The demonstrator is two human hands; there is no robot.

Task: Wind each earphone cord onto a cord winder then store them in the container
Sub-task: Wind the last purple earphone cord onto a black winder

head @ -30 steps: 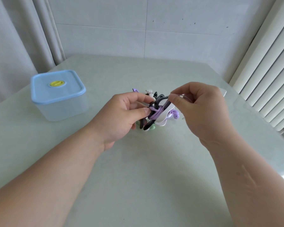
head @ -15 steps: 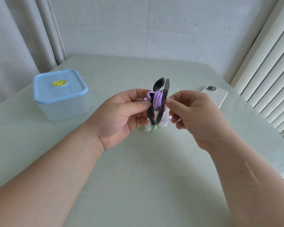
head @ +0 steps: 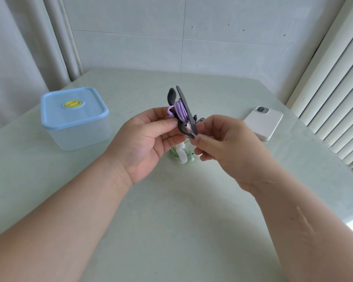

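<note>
Head view: left hand [head: 145, 143], right hand [head: 226, 147] pinch one black winder [head: 189, 115]; one container [head: 73, 119].

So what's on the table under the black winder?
A white winder with green cord lies there, its upper part covered by the right hand; anything more behind it is hidden.

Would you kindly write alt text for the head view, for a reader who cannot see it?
A left hand and right hand hold a black winder wound with purple cord above a table. A lidded container sits left, a phone right. Other cords lie beneath.
</note>
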